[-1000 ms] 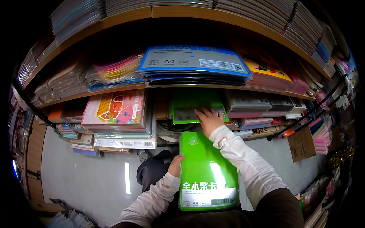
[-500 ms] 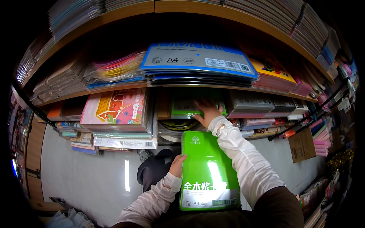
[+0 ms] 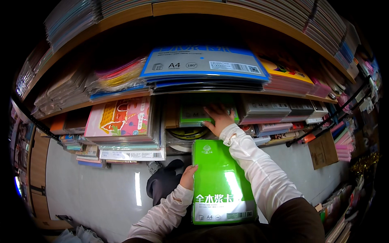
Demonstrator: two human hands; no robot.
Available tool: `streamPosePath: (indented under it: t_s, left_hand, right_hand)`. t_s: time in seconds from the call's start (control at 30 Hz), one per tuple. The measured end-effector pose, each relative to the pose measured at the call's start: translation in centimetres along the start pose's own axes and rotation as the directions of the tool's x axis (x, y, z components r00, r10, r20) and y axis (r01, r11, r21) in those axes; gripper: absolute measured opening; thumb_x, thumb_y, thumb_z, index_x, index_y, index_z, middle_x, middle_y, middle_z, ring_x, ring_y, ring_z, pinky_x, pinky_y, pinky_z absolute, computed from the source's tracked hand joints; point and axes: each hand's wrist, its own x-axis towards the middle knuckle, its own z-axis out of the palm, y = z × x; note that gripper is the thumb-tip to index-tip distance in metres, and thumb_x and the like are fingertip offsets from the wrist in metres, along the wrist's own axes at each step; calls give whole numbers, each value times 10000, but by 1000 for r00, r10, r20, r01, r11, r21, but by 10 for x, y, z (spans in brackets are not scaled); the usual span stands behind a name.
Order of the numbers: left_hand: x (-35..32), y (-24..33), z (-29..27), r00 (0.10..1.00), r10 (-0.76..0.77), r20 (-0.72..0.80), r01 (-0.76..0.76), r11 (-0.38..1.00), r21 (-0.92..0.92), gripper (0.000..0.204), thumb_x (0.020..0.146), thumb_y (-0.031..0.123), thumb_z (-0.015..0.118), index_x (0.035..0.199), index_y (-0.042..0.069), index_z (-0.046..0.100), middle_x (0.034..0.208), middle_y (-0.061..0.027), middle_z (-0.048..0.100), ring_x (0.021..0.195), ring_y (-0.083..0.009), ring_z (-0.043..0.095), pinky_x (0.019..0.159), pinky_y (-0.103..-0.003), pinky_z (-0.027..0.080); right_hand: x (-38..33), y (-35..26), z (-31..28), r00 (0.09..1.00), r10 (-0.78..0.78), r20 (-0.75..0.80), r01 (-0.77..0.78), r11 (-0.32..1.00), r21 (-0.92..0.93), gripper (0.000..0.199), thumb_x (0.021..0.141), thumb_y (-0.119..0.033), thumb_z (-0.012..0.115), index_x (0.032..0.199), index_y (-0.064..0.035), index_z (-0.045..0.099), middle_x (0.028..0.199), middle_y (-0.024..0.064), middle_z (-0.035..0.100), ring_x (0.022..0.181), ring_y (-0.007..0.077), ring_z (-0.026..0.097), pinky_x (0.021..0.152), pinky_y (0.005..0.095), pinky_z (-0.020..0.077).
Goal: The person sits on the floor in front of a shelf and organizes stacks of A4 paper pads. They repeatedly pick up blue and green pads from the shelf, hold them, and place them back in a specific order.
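Observation:
A green plastic-wrapped pack of card paper point(image 3: 214, 170) stands tilted in front of my body. My left hand point(image 3: 187, 178) is closed on its left edge, thumb on the front and the other fingers hidden behind. On the lower shelf lies a stack of similar green packs point(image 3: 187, 120), partly in shadow. My right hand point(image 3: 220, 118) reaches over the held pack to that stack. Its fingers are spread over the top, with the thumb at the front edge.
A wooden shelf point(image 3: 178, 9) crosses above, loaded with wrapped paper. Blue packs point(image 3: 182, 67) jut out over my right hand. Pink illustrated packs point(image 3: 121, 117) are stacked to the left, grey packs point(image 3: 263, 108) to the right. A cardboard box point(image 3: 323, 152) is at the right.
The view has shifted slightly, with the shelves appearing a little further left. Both hands keep nearly the same places on the green packs.

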Motion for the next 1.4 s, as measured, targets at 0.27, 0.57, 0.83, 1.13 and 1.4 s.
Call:
streamPosePath:
  t_s: [0.27, 0.57, 0.83, 1.13, 1.4]
  left_hand:
    - [-3, -3, 3, 992, 127, -11, -124, 977, 172, 222, 849, 202, 470, 932, 2, 521, 875, -72, 558, 793, -149, 550, 687, -244, 448]
    - [-6, 2, 8, 997, 15, -81, -12, 999, 35, 210, 850, 204, 467, 913, 11, 522, 858, -65, 553, 778, -147, 549, 672, -240, 449]
    - [-6, 2, 6, 995, 97, -15, -94, 986, 139, 230, 859, 188, 450, 928, -16, 533, 892, -72, 548, 825, -140, 532, 735, -230, 421]
    - [-2, -7, -5, 906, 394, 155, -407, 713, 570, 214, 846, 181, 466, 948, 5, 535, 884, -75, 562, 820, -159, 548, 734, -243, 431]
    - [-7, 0, 7, 988, 156, 9, -155, 971, 182, 216, 840, 184, 480, 943, 2, 534, 880, -70, 567, 793, -148, 552, 711, -243, 437]
  right_hand:
    - [-1, 0, 4, 999, 3, -49, -3, 1000, 5, 537, 750, -445, 529, 1240, -262, 407, 1331, 46, 322, 1249, 292, 228, 955, 603, 114]
    - [-3, 1, 8, 991, -49, -127, 45, 998, -38, 521, 766, -426, 512, 1237, -226, 410, 1330, 54, 320, 1243, 292, 236, 939, 620, 117]
    - [1, -36, -3, 994, -102, -44, 100, 994, -44, 543, 748, -412, 540, 1240, -231, 398, 1312, 122, 313, 1221, 330, 256, 933, 626, 138]
    - [23, -60, 19, 972, -223, -67, 228, 972, 66, 344, 799, -299, 506, 1143, -307, 502, 1308, 92, 330, 1222, 311, 274, 930, 629, 152]
    - [24, -55, 27, 948, -278, -154, 288, 956, 48, 320, 795, -302, 510, 1115, -304, 524, 1270, 63, 387, 1201, 289, 307, 923, 616, 186]
